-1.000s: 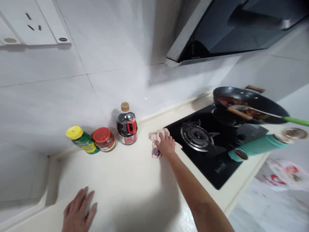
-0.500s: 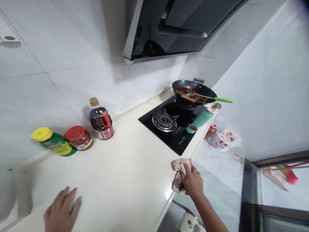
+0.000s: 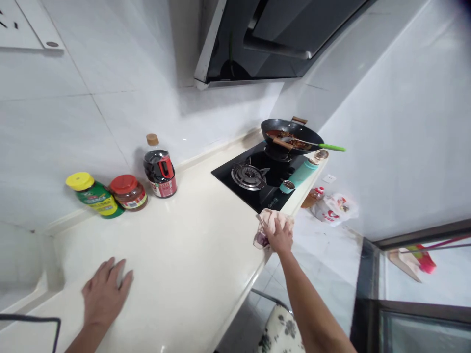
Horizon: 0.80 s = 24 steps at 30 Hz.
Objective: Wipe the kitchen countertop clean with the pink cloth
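My right hand (image 3: 281, 238) presses down on a crumpled pinkish cloth (image 3: 270, 217) with a dark purple patch. The fingers curl over the cloth at the counter's front edge, just short of the stove's near corner. On the pale countertop (image 3: 184, 255), toward the left, my left hand (image 3: 106, 291) lies palm down with its fingers apart and holds nothing. The black gas stove (image 3: 235, 171) is set into the counter beyond the cloth. A teal flask (image 3: 303, 172) and its cup (image 3: 287, 186) are along the stove's front side.
A wok (image 3: 320, 137) with food and a green-handled spatula sits on the far burner. A dark sauce bottle (image 3: 160, 174), a red-lidded jar (image 3: 128, 192) and a yellow-capped green container (image 3: 97, 196) stand by the wall. Overhead hangs the range hood (image 3: 272, 44). A patterned stool (image 3: 281, 331) is below.
My right hand has pushed the cloth along the counter edge, closer to the stove's corner. My left hand still rests on the counter. The camera view has shifted somewhat.
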Motion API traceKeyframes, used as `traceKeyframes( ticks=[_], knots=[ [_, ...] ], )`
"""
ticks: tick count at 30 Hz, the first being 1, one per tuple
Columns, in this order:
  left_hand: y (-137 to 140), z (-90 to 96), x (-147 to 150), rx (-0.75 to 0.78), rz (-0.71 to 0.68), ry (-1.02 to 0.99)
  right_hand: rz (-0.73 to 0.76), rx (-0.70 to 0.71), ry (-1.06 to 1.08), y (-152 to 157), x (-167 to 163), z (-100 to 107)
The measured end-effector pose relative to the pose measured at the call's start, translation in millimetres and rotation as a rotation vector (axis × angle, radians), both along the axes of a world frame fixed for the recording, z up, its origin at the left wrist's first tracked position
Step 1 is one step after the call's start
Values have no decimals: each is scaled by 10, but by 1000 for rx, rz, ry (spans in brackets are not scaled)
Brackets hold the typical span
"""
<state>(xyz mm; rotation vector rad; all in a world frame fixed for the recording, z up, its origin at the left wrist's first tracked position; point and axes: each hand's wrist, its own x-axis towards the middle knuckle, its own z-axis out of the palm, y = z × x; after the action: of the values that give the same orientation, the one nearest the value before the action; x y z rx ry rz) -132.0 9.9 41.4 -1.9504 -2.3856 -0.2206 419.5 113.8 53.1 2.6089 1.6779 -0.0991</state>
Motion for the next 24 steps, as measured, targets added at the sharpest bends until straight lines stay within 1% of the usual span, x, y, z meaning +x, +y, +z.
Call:
traceKeyframes(
  ticks=[2,3,5,7,9,10,12,13,15,16,17,19,21,22,24],
  knots=[
    [-1,0,13,18,-1,7,-8,13,-1,-199,-371,-82],
    [-2,-5,14,29,-6,6,18,13,1,-354,-580,-111],
    [-3,-22,7,57,-21,0,144,15,21,-742,-1031,-144],
    [-7,-40,-5,79,-39,-1,332,42,93,-1177,-1501,-146],
    [-14,-51,-9,84,-44,5,546,71,260,-1596,-1939,-124],
    [-17,-51,-7,84,-44,7,656,61,361,-1782,-2126,-107],
    [-25,-45,1,91,-46,8,882,3,531,-2073,-2395,-77],
    [-29,-39,5,97,-49,7,994,-33,584,-2169,-2463,-71],
    [-35,-31,6,103,-57,7,1175,-78,624,-2246,-2443,-95],
    [-38,-29,2,98,-59,5,1221,-75,617,-2223,-2353,-126],
    [-40,-30,-6,91,-56,3,1220,-49,594,-2161,-2215,-167],
    [-40,-37,-25,75,-46,0,1114,50,496,-1924,-1821,-255],
    [-39,-50,-44,70,-43,1,960,142,340,-1567,-1348,-316],
    [-39,-57,-51,71,-44,3,896,153,257,-1361,-1115,-328],
    [-40,-69,-58,84,-47,5,786,103,106,-927,-721,-316]
  ],
)
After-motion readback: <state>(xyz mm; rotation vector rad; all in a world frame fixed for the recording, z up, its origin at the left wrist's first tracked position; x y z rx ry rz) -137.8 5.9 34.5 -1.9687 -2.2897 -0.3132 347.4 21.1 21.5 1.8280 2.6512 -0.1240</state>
